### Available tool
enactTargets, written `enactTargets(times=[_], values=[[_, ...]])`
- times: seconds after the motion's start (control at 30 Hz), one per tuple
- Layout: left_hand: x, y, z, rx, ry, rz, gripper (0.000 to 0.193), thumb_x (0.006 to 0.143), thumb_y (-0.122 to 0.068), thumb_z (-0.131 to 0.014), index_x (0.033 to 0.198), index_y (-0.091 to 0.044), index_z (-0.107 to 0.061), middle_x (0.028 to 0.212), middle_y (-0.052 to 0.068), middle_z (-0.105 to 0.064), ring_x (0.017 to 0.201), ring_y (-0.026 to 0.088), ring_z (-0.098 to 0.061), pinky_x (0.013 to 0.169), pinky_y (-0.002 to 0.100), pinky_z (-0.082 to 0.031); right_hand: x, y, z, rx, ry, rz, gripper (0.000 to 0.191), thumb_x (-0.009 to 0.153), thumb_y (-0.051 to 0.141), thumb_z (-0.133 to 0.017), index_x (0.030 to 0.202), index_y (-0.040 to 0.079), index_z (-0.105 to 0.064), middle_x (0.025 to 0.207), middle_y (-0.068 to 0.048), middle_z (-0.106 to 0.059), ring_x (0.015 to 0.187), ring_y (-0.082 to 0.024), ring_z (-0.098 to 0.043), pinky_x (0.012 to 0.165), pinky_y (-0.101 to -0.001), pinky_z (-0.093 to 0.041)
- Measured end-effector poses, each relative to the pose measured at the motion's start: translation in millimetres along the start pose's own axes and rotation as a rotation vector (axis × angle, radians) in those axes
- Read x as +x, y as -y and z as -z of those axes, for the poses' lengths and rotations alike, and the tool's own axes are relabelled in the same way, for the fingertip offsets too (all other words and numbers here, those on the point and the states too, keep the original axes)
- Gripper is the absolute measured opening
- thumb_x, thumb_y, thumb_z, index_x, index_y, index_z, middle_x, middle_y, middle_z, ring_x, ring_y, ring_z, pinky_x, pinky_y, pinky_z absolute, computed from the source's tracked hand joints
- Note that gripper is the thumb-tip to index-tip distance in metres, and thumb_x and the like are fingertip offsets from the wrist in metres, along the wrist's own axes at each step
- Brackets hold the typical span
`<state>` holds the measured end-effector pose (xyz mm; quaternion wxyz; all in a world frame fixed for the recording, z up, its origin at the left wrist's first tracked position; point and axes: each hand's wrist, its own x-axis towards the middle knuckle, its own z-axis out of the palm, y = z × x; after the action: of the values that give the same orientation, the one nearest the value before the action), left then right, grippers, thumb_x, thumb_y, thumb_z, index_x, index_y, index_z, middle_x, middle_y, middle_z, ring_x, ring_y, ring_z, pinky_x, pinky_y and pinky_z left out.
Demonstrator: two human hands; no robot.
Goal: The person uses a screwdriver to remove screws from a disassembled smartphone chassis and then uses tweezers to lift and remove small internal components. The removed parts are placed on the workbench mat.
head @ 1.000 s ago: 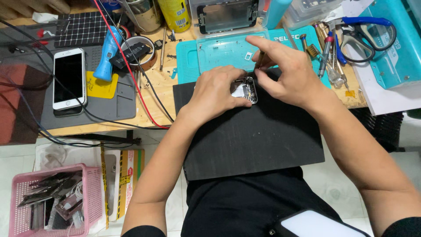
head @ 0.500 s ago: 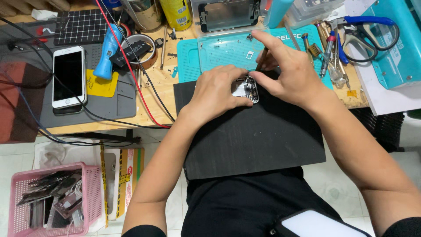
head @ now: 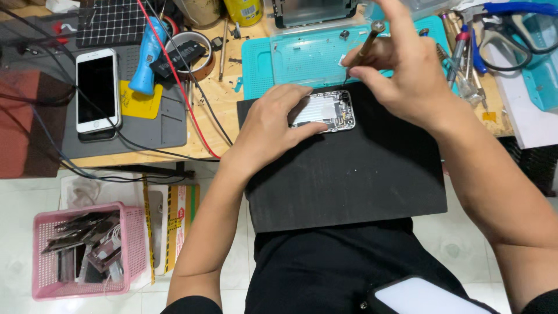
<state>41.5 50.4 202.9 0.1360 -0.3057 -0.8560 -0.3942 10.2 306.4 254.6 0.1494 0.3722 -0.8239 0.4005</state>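
The person wore a black top and black sleeves, seen only at the frame's bottom edge. The left hand [head: 273, 125] and right hand [head: 407, 70] were bare, apparently without rings.
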Motion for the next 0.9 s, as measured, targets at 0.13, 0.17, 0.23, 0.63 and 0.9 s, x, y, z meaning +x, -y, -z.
enactTargets(times=[0.13,0.17,0.23,0.63,0.9], values=[[-3,2,3,-0.007,0.020,0.035,0.058,0.082,-0.032,-0.088,0.122,0.002,-0.065,0.119,0.016,-0.069,0.115,0.036,-0.064,0.100,0.043,-0.052,23,-7,-6,0.033,0.003,0.019,0.025,0.108,-0.010,-0.067,0.129,-0.005,-0.053,0.106,-0.017,-0.073,0.100,-0.023,-0.075,0.091,-0.0338,-0.062],[-2,2,2,0.002,0.007,0.012,0.059,0.081,-0.032,-0.089,0.123,0.003,-0.065,0.121,0.016,-0.068,0.117,0.036,-0.063,0.101,0.043,-0.051,30,-9,-11,0.059,0.002,0.019,0.014,0.112,-0.008,-0.068,0.121,-0.005,-0.058,0.104,-0.017,-0.073,0.097,-0.023,-0.075,0.091,-0.0340,-0.062],[-3,3,2,0.009,0.000,-0.007,0.061,0.079,-0.032,-0.089,0.123,0.003,-0.064,0.124,0.017,-0.067,0.119,0.036,-0.062,0.102,0.043,-0.051,43,-14,-19,0.155,0.027,-0.113,0.010,0.109,-0.002,-0.063,0.116,-0.006,-0.057,0.099,-0.013,-0.070,0.091,-0.019,-0.073,0.082,-0.0316,-0.062],[-5,13,0,0.034,0.021,-0.005,0.065,0.079,-0.034,-0.088,0.126,0.001,-0.063,0.130,0.015,-0.064,0.126,0.034,-0.058,0.104,0.042,-0.051,71,-18,-41,0.086,0.107,-0.093,0.017,0.111,0.004,-0.050,0.122,-0.008,-0.044,0.098,-0.018,-0.069,0.093,-0.028,-0.074,0.074,-0.0341,-0.059],[18,7,-16,0.032,0.046,-0.103,0.067,0.076,-0.037,-0.089,0.125,0.001,-0.063,0.130,0.014,-0.063,0.120,0.034,-0.058,0.103,0.044,-0.049,16,-14,-1,0.027,0.053,-0.061,0.021,0.108,-0.011,-0.063,0.124,-0.003,-0.053,0.107,-0.021,-0.072,0.102,-0.028,-0.074,0.090,-0.0356,-0.061]])
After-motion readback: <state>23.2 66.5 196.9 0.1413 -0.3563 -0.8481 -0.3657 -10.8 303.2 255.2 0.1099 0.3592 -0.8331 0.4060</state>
